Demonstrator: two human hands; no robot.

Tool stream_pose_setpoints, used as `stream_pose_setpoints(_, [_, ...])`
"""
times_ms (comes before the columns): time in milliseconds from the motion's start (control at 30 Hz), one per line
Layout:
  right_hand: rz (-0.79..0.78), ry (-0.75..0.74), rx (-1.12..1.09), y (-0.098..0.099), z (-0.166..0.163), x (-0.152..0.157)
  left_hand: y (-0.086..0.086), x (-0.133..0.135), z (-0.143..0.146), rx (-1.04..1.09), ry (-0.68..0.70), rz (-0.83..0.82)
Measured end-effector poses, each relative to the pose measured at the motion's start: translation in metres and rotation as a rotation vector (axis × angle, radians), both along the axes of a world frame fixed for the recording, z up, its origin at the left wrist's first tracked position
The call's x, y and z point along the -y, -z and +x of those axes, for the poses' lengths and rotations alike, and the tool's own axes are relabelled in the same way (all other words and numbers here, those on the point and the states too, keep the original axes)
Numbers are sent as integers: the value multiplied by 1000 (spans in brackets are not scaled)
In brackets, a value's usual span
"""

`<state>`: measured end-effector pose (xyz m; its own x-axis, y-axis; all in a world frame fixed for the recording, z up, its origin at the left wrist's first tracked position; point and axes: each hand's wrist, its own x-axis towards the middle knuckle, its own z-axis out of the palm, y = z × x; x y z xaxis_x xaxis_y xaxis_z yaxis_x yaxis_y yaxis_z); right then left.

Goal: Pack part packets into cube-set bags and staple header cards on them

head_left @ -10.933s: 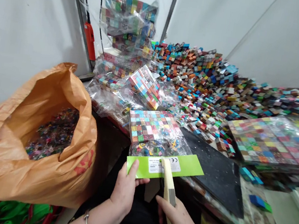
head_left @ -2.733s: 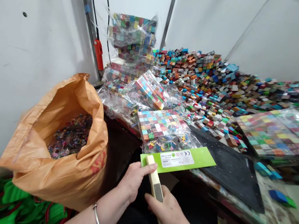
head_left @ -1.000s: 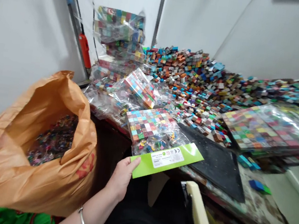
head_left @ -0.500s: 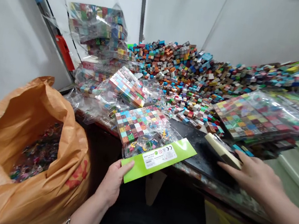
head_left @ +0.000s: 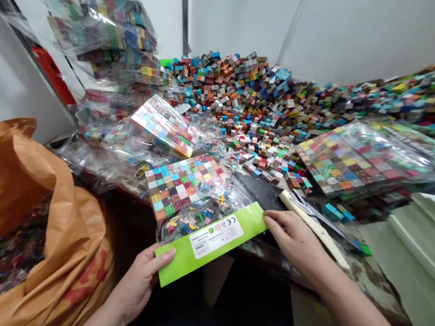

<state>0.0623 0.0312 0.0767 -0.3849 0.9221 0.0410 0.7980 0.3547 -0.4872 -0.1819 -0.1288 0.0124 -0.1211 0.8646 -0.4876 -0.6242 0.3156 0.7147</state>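
Observation:
A lime-green header card (head_left: 175,265) with a white printed label (head_left: 214,236) lies across the front of the table edge. My left hand (head_left: 141,282) pinches its left end, thumb on top. At the card's right end, the fingertips of my right hand (head_left: 298,243) close on the corner. Just behind the card lies a clear plastic bag (head_left: 197,217) with small colourful figures inside. Beyond it is a block of many-coloured printed cubes (head_left: 181,185). A long cream tool with a metal arm, like a stapler (head_left: 326,242), rests beside my right hand.
Loose coloured cubes (head_left: 244,91) are heaped along the wall. Plastic-wrapped cube packs (head_left: 98,31) are stacked at the left, and another wrapped pack (head_left: 348,161) lies at the right. An orange sack (head_left: 82,219) of small pieces stands at left; a pale green bin (head_left: 412,252) at right.
My right hand has let go of the cream tool, leaving it on the table, and moved left to the card's right end. My left hand still holds the card. The view has shifted.

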Motion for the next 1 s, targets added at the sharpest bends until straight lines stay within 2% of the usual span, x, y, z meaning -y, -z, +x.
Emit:
stream_pose_setpoints(133, [-109, 110, -92, 8, -15, -12, -1, -1, -1, -7, 10, -17])
stream_pose_setpoints(300, [-263, 110, -169, 16, -14, -22, 1, -3, -3, -6, 23, -16])
stream_pose_setpoints(567, [-577, 136, -377, 6, -13, -30, 7, -2, -9, 25, 64, -28])
stream_pose_setpoints(667, [-641, 125, -435, 6, -14, -32, 10, -3, -10, 35, 67, -33])
stream_pose_setpoints(900, [-671, 122, -449, 8, -11, -30, 15, -2, -15, 54, 79, -37])
stream_pose_setpoints(967, [-589, 90, -350, 7, -10, -29, 17, -1, -16, 58, 88, -45])
stream_pose_setpoints(1000, [-473, 69, -273, 6, -10, -29, 18, -1, -16, 56, 88, -47])
